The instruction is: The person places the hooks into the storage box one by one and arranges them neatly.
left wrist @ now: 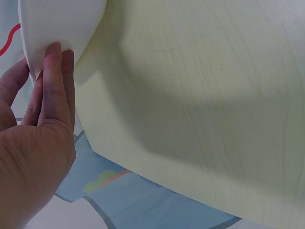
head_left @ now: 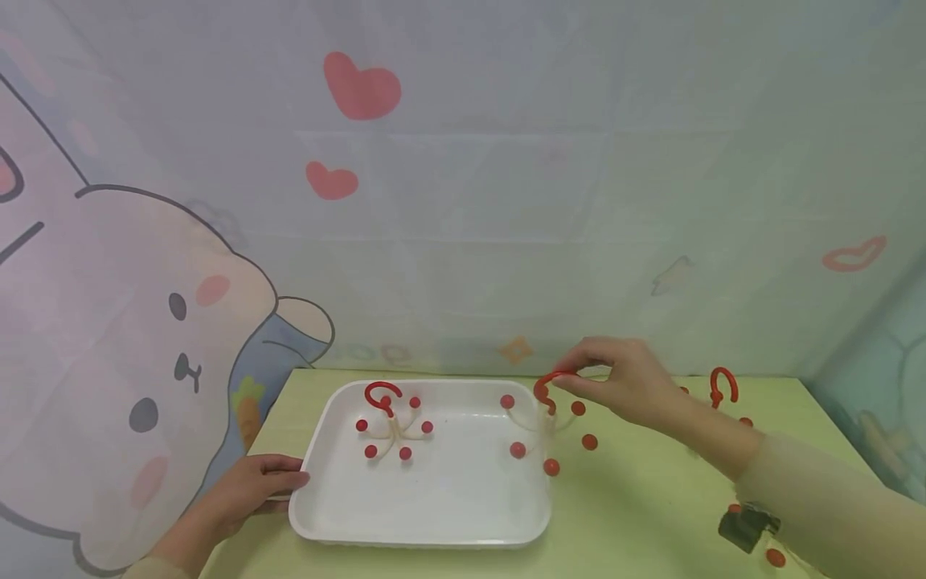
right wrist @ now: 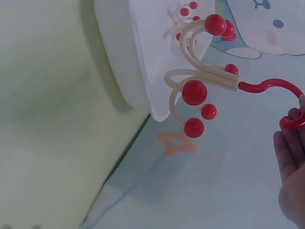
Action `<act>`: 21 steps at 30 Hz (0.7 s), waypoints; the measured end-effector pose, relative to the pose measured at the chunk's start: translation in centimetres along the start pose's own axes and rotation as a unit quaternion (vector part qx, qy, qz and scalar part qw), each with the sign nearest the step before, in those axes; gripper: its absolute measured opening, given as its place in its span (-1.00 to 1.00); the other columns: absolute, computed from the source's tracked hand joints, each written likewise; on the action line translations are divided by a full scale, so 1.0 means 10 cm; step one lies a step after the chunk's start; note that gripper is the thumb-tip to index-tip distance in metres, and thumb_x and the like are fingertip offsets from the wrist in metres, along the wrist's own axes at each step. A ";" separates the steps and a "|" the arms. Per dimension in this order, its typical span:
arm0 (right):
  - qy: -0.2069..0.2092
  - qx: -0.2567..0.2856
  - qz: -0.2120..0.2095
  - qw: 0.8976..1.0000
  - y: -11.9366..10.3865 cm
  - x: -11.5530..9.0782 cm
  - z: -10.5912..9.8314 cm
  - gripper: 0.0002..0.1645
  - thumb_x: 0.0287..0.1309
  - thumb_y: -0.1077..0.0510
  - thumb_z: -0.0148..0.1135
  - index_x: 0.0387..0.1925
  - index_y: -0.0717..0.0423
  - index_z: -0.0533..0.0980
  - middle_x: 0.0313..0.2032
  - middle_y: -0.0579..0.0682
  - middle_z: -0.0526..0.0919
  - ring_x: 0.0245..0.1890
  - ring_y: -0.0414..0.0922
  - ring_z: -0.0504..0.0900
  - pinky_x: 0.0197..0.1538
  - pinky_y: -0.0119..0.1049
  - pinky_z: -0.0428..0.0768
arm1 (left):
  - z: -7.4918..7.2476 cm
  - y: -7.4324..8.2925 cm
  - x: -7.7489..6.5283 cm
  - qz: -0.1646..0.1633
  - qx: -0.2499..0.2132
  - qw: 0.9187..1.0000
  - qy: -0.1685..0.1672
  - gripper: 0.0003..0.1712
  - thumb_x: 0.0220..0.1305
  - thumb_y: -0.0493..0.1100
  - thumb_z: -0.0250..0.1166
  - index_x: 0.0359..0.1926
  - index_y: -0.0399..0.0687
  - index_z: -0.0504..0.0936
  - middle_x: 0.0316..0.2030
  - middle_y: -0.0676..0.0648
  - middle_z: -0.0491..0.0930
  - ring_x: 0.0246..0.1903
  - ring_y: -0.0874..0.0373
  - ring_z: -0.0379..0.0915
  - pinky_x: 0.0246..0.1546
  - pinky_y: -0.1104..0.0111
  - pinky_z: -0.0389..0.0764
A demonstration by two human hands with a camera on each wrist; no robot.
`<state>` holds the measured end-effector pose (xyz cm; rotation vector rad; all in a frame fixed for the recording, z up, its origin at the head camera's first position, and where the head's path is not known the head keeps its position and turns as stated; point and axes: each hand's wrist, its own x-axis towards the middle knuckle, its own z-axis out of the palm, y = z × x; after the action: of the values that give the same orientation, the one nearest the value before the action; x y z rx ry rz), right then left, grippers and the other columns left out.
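Observation:
My right hand pinches the curved red hook of a multi-arm hanger with cream arms tipped by red balls. This hanger dangles upright over the right rim of the white tray, its arms spreading both inside and outside the rim. Inside the tray, toward the left, a similar hanger stands with its red hook up. At the tray's left side my left hand grips the edge. In the left wrist view its fingers lie along the outer wall, with the thumb on the rim's other side.
On the light green table, another hanger's red hook stands at the right, partly hidden by my right arm. More red balls show below the sleeve, near a dark wrist device. A printed cloth hangs behind the table.

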<state>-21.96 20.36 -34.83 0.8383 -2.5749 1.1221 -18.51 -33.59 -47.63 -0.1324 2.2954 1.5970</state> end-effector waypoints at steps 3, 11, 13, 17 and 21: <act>-0.007 0.010 0.001 1.000 -0.01 0.10 0.08 -0.82 0.23 0.16 0.59 -0.21 -0.22 0.79 -0.27 -0.38 0.78 -0.17 -0.30 0.76 -0.03 -0.31 0.78 | -0.01 0.00 0.00 0.001 0.001 1.000 -0.002 -0.46 0.43 -0.23 0.42 0.21 -0.63 0.56 -0.03 -0.17 0.76 -0.11 0.05 0.77 -0.07 0.21 0.85; -0.034 0.020 -0.008 0.999 -0.04 0.31 0.29 -0.86 0.26 0.16 0.57 -0.18 -0.14 0.81 -0.28 -0.33 0.78 -0.17 -0.25 0.76 0.03 -0.25 0.79 | -0.02 -0.03 0.05 0.002 0.003 1.000 -0.001 -0.48 0.45 -0.24 0.40 0.20 -0.64 0.54 -0.04 -0.15 0.76 -0.11 0.05 0.76 -0.08 0.19 0.85; -0.038 0.019 -0.010 0.999 -0.05 0.36 0.35 -0.87 0.26 0.17 0.57 -0.17 -0.11 0.81 -0.27 -0.31 0.79 -0.16 -0.23 0.76 0.03 -0.23 0.80 | -0.02 -0.04 0.06 0.001 0.002 1.000 0.000 -0.48 0.45 -0.25 0.40 0.21 -0.64 0.54 -0.05 -0.15 0.76 -0.11 0.04 0.76 -0.07 0.19 0.85; -0.047 0.022 -0.012 0.999 -0.06 0.44 0.45 -0.85 0.26 0.18 0.57 -0.14 -0.09 0.81 -0.21 -0.26 0.81 -0.11 -0.20 0.78 0.05 -0.21 0.81 | -0.01 -0.05 0.06 -0.010 0.005 1.000 0.013 -0.48 0.43 -0.25 0.42 0.20 -0.62 0.55 -0.05 -0.15 0.76 -0.11 0.03 0.77 -0.08 0.18 0.85; -0.058 0.017 -0.004 0.998 -0.05 0.50 0.56 -0.87 0.28 0.17 0.55 -0.15 -0.09 0.80 -0.21 -0.26 0.80 -0.12 -0.20 0.77 0.04 -0.20 0.81 | 0.01 -0.04 0.07 -0.018 0.006 0.999 0.027 -0.49 0.40 -0.25 0.45 0.18 -0.59 0.58 -0.06 -0.16 0.76 -0.12 0.00 0.77 -0.08 0.17 0.85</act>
<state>-25.59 13.94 -36.30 0.9489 -2.6493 1.1507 -19.00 -33.55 -48.28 -0.2145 2.3285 1.5799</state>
